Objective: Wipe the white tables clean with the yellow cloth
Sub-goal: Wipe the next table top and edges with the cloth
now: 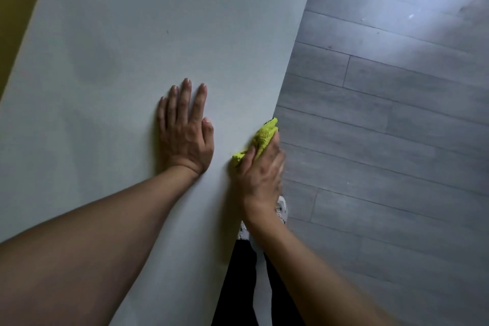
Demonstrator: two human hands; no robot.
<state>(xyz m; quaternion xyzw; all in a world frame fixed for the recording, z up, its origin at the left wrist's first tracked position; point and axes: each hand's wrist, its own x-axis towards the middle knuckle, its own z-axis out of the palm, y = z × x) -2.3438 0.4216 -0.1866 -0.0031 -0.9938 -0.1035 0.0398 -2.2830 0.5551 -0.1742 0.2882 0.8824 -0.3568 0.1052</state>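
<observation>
Left hand (185,130) lies flat, fingers straight, on the smooth white bench (132,34). Just beside it, right hand (262,169) grips the crumpled yellow cloth (260,140) at the bench's edge.

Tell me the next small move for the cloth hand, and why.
Probably sweep the right hand with the yellow cloth inward, away from the table edge. The cloth sits bunched right at the white table edge, the left hand lies flat beside it, and a small dark speck remains farther up.
</observation>
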